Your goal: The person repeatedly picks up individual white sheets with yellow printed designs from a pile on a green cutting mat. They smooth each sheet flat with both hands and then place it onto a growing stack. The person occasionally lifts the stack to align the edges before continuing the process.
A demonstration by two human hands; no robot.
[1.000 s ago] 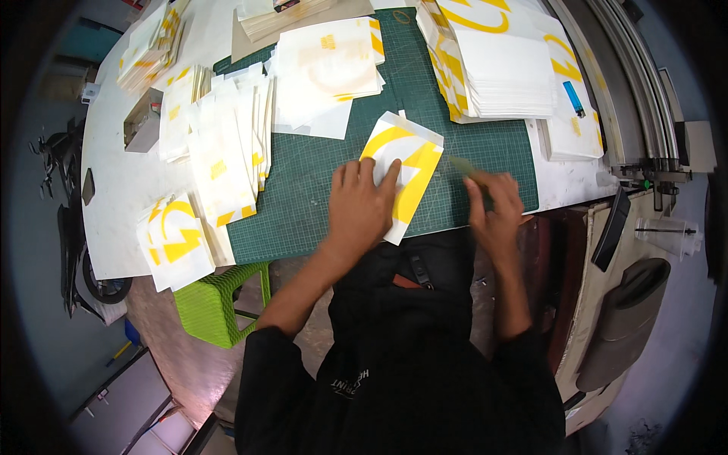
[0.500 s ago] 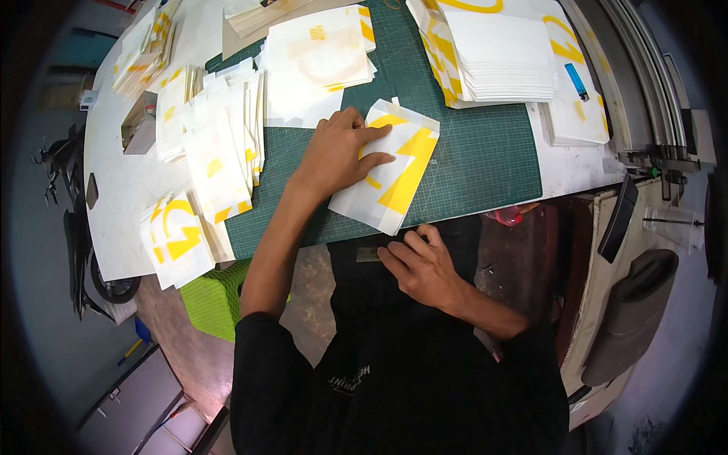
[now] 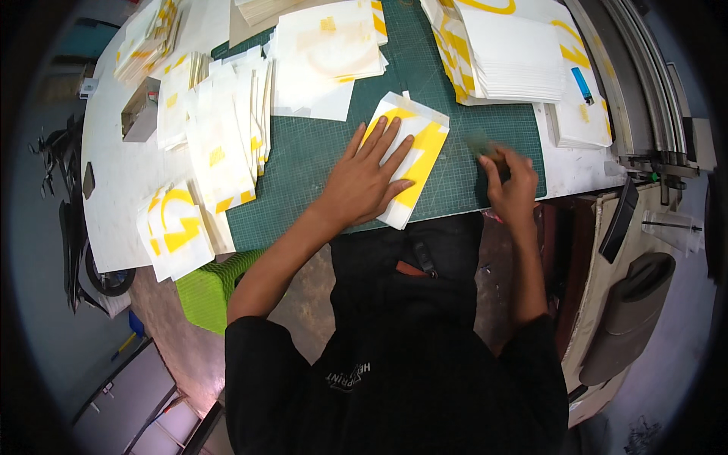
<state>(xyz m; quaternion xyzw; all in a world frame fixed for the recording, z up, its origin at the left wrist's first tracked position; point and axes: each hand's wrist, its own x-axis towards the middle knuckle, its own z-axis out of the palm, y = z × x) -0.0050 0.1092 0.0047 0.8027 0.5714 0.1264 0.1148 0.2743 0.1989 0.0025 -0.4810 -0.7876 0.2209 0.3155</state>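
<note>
My left hand (image 3: 368,174) lies flat with fingers spread on a white and yellow paper envelope (image 3: 429,155), pressing it against the green cutting mat (image 3: 296,171). The envelope lies tilted near the mat's front edge, and a small white tab shows at its far end. To the right of it, my right hand (image 3: 514,182) is raised over the mat, fingers pinched on a small flat piece (image 3: 478,142). That piece is dark and smeared by motion, so its kind cannot be made out.
Stacked white and yellow paper sheets (image 3: 220,152) cover the table's left side. Another paper pile (image 3: 326,45) lies at the back, beside a thick folded stack (image 3: 516,64). A blue lighter (image 3: 582,85) rests on papers at right. A small open box (image 3: 140,114) stands far left.
My left hand has flattened and spread out on the envelope. My right hand has moved from the table's front edge up and right over the mat, carrying the small flat piece.
</note>
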